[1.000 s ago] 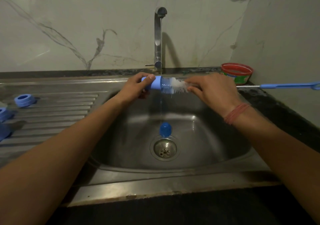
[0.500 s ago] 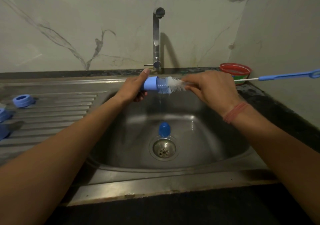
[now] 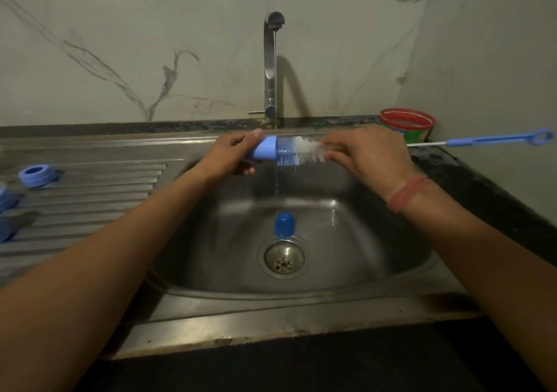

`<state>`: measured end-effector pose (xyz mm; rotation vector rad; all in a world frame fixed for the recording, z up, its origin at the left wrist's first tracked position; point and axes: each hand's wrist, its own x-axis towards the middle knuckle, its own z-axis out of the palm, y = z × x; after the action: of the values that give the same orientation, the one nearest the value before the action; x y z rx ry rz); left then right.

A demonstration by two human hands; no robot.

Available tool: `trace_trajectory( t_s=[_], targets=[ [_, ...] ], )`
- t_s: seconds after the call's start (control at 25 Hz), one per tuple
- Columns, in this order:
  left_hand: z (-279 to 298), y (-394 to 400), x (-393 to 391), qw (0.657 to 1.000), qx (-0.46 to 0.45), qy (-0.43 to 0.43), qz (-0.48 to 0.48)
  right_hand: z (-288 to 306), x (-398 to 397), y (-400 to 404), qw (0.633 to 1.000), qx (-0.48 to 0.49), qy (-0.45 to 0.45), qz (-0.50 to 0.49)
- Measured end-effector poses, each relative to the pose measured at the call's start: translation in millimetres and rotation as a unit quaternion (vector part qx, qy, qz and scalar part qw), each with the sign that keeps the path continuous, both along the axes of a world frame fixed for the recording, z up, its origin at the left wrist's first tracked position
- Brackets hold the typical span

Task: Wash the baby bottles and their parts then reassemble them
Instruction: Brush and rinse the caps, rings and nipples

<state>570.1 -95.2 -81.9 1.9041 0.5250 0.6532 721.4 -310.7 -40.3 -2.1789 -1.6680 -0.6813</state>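
- Bottle (image 3: 278, 150), clear with a light blue base, lies sideways above the sink basin (image 3: 376, 241), right under the thin stream of water falling from the tap (image 3: 271, 66).
- Left hand (image 3: 232, 158) grips the bottle's blue base end, fingers curled round it and thumb on top.
- Right hand (image 3: 366, 153) pinches the wire stem of the bottle brush (image 3: 304, 153) just beside the bristles, fingers bent over it.
- White and blue bristles sit partly inside the bottle's open mouth; the brush's blue handle (image 3: 500, 140) sticks out to the right, past the right hand and over the dark counter (image 3: 482, 199).
- Blue cap (image 3: 284, 224) stands in the bottom of the basin, just behind the drain strainer (image 3: 284, 259), with the water stream coming down near it.
- Blue screw ring (image 3: 35, 175) rests on the ribbed draining board (image 3: 90, 192) at the left; further blue parts (image 3: 6, 199) lie at the left edge, cut off by the frame, too little in view to name.
- Red-rimmed tub (image 3: 407, 123) with a green label sits in the back right corner of the counter, against the marble wall (image 3: 120, 45).
- Red thread band (image 3: 407, 192) circles the right wrist.
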Motion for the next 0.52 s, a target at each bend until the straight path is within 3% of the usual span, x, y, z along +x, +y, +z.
trace_trajectory(
  t_s=[0.12,0.2,0.28,0.36,0.52],
  targets=[
    [-1,1,2,1.000,-0.020,-0.003,-0.009,2,-3,-1,0.998,0.041,-0.043,0.014],
    [-1,7,-3,0.997,-0.011,-0.029,-0.064,1,0,0,0.998,0.007,0.054,-0.019],
    [0,10,-6,0.995,0.014,-0.027,-0.092,-3,7,4,0.976,-0.063,0.207,-0.023],
    [0,10,-5,0.995,0.043,-0.020,-0.083,-4,9,6,0.956,-0.091,0.277,-0.015],
    [-7,22,-8,0.993,0.119,-0.006,0.023,-2,16,0,0.986,-0.047,0.146,-0.065]
  ],
)
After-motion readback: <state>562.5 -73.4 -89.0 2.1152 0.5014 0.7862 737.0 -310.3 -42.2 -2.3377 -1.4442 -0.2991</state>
